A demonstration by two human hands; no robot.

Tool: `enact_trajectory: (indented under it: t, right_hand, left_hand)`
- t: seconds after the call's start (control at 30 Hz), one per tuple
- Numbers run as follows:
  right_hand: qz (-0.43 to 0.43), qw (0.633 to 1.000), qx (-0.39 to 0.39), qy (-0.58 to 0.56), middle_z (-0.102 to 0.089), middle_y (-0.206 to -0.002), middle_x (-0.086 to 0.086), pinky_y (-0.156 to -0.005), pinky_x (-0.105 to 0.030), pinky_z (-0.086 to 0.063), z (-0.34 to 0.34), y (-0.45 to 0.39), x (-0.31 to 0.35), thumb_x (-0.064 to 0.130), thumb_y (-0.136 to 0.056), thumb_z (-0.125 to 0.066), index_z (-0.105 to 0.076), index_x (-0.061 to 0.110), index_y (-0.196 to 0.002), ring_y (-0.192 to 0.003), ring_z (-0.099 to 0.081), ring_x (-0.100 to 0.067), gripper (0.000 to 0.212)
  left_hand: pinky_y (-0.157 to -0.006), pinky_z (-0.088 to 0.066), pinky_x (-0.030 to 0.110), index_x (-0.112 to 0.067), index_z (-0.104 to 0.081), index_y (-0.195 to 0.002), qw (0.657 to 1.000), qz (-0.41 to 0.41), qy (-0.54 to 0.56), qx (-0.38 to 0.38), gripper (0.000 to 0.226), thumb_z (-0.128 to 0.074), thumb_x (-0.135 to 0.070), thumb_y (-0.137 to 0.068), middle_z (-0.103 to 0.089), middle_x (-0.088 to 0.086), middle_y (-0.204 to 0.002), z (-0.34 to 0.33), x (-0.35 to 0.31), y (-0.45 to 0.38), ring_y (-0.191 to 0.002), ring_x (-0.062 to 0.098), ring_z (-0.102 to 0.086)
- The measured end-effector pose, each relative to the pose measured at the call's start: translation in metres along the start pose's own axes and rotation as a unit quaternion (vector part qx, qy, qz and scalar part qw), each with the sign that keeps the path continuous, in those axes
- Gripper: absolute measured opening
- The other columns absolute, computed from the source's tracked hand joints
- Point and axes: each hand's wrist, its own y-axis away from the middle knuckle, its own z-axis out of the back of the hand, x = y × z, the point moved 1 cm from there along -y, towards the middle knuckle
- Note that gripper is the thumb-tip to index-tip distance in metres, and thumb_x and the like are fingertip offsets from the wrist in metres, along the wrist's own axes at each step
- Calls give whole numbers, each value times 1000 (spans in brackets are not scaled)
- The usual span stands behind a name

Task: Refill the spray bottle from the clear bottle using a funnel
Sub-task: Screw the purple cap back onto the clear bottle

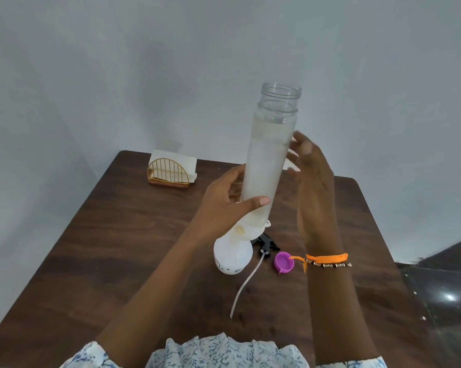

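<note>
Two hands hold your clear bottle up: your left grip wraps it low, your right grip touches it, fingers straight, above the spray bottle.

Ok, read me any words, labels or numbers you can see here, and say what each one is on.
No text can be read.
Spray bottle: dark marks low on its side, too small and blurred to read.
Clear bottle, purple cap, napkin holder: no lettering visible.

A gold wire napkin holder with white napkins stands at the far-left corner of the brown wooden table.
</note>
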Motion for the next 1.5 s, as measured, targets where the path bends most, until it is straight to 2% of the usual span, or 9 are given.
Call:
enact_trajectory:
  t: [0.17,0.3,0.53,0.7,0.93,1.07,1.17,1.33,1.5]
  right_hand:
    - [-133,962,-16,238,-62,-117,0,-97,-31,-43,38,3,-98,18,-92,-53,-60,18,-116,-112,-56,-18,25]
    - [-214,824,123,510,-48,-135,-12,-103,-35,-27,58,27,-180,16,-90,-51,-50,14,-129,-126,-40,-30,39]
    - [-255,797,157,524,-25,-145,-11,-100,-41,-35,55,65,-215,6,-86,-52,-37,14,-137,-125,-28,-40,54]
    - [-230,847,79,473,-41,-123,-14,-92,-39,-41,63,58,-202,3,-80,-58,-50,13,-121,-110,-44,-39,43]
    - [-174,950,69,249,-49,-118,-8,-80,-30,-53,69,8,-94,36,-73,-69,-62,34,-102,-97,-57,-20,30]
    - [-110,984,61,128,-54,-108,-3,-81,-31,-54,59,-11,-29,19,-86,-64,-54,17,-109,-99,-60,-21,26]
    - [-92,994,54,14,-56,-102,-5,-74,-21,-55,49,-21,7,15,-88,-60,-52,9,-106,-86,-65,-10,20]
    - [-43,995,3,-95,-51,-107,-16,-88,-32,-54,28,-43,45,22,-89,-60,-49,8,-86,-99,-64,-22,18]
    - [63,990,-12,-122,-48,-121,-24,-88,-32,-54,6,-60,76,24,-92,-56,-51,9,-97,-103,-63,-20,16]
  left_hand:
    - [-87,-55,30,-33,-55,-115,1000,11,9,-3,53,-78,-25,-67,-66,-7,-115,-1,2,0,-104,8,-65]
    - [-87,-54,30,-31,-55,-116,1000,12,4,0,52,-80,-17,-72,-66,-9,-115,-2,4,1,-104,7,-64]
    - [-89,-54,35,-45,-53,-108,1000,26,-15,-7,49,-76,-30,-67,-64,-16,-114,-5,4,2,-104,4,-63]
    - [-88,-54,31,-43,-53,-109,999,26,-22,-10,48,-78,-25,-72,-64,-19,-112,-6,2,2,-102,1,-63]
    - [-90,-52,33,-36,-51,-120,999,34,-16,-19,50,-75,-22,-78,-62,-14,-119,-8,1,-1,-108,6,-61]
    - [-86,-51,25,-32,-48,-125,999,21,-37,-28,51,-72,-21,-80,-60,-16,-118,-7,-7,-6,-108,4,-59]
    - [-89,-51,27,-31,-48,-129,998,12,-56,-36,55,-72,-25,-80,-60,-13,-121,-4,-12,-12,-109,5,-59]
    - [-89,-50,25,-34,-44,-128,996,3,-79,-44,55,-70,-30,-80,-57,-12,-124,2,-20,-19,-110,7,-57]
    - [-83,-49,17,-34,-43,-130,994,-5,-98,-52,58,-70,-33,-79,-56,-12,-124,5,-22,-21,-109,5,-55]
